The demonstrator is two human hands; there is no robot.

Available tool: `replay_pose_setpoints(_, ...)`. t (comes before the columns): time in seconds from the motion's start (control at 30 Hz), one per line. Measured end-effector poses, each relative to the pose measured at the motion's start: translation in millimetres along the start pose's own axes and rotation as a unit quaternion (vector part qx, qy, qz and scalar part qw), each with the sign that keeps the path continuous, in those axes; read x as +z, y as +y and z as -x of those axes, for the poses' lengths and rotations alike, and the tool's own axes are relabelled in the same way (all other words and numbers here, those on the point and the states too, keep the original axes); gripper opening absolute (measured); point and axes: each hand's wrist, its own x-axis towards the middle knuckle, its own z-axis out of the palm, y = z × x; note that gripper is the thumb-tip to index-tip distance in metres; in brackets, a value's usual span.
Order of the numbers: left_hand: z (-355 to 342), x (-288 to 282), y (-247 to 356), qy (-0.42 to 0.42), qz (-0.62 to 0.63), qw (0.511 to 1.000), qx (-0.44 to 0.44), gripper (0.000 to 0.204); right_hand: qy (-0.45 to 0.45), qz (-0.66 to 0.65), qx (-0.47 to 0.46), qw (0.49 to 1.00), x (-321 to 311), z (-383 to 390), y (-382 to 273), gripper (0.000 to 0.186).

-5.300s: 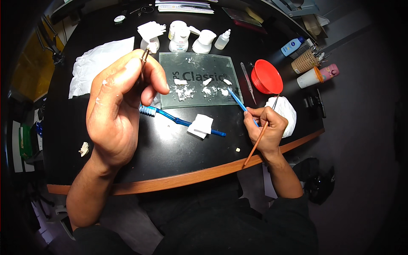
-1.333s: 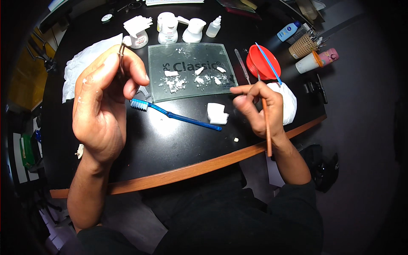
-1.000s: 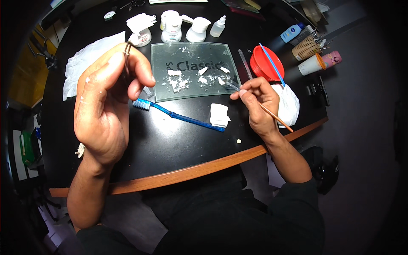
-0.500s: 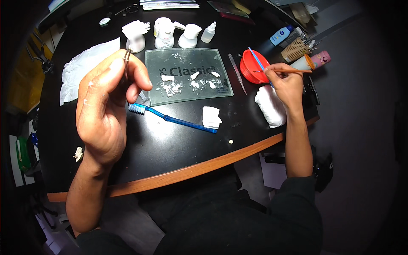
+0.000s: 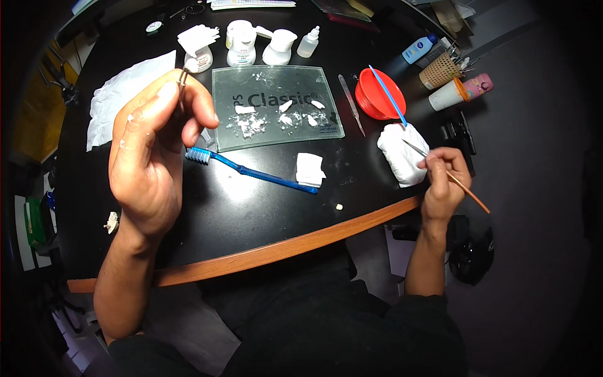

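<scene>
My left hand (image 5: pixel 151 157) is raised at the left, fingers closed on dark metal tweezers (image 5: pixel 183 80) that point upward. A small white piece (image 5: pixel 190 65) shows at their tips. My right hand (image 5: pixel 447 185) pinches a thin brush (image 5: pixel 466 188) with an orange-brown handle. Its dark tip lies over a rolled white tissue pad (image 5: pixel 399 157); whether it touches, I cannot tell. Behind the pad stands a red bowl (image 5: pixel 377 103), with a blue stick (image 5: pixel 388 94) leaning across it. A glass slab (image 5: pixel 276 138) bears several white powdery lumps in the middle.
A blue toothbrush (image 5: pixel 264 176) lies before the slab beside a folded white tissue (image 5: pixel 309 168). A metal spatula (image 5: pixel 352 103) rests left of the bowl. White bottles (image 5: pixel 241 47) stand behind the slab. Cups and tubes (image 5: pixel 440 72) line the right side. A wooden edge (image 5: pixel 282 244) borders the black table.
My right hand has moved with the brush from the red bowl toward me, so its tip is now over the tissue pad. My left hand stays nearly still.
</scene>
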Motion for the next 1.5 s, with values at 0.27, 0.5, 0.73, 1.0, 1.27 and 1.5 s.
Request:
replay_pose_setpoints(0.27, -1.7, -4.0, 0.9, -0.008, -0.012, 1.000, 0.004, 0.042, -0.226, -0.175, 0.075, 0.955, 93.4, 0.8, -2.0, 0.010)
replay_pose_setpoints(0.5, 3.6, 3.6, 1.8, 0.010, -0.032, 0.999, -0.023, 0.040, -0.185, -0.157, 0.062, 0.968, 107.6, 10.8, 13.7, 0.002)
replay_pose_setpoints(0.73, 8.9, 11.3, 4.9, 0.039, -0.022, 0.997, -0.058, 0.040, -0.186, -0.134, 0.049, 0.972, 108.6, 11.2, 9.8, 0.002)
replay_pose_setpoints(1.0, 8.7, 10.4, 1.2, 0.021, -0.017, 0.998, -0.054, 0.041, -0.188, -0.130, 0.033, 0.973, 108.2, 11.4, 17.1, 0.002)
replay_pose_setpoints(1.27, 9.4, 9.4, 7.1, 0.031, -0.032, 0.997, -0.059, 0.041, -0.187, -0.143, 0.028, 0.971, 115.6, 12.9, 13.6, 0.003)
replay_pose_setpoints(1.5, 2.8, 13.7, 1.7, 0.032, -0.017, 0.997, -0.062, 0.041, -0.182, -0.145, 0.024, 0.972, 111.8, 7.5, 16.8, 0.005)
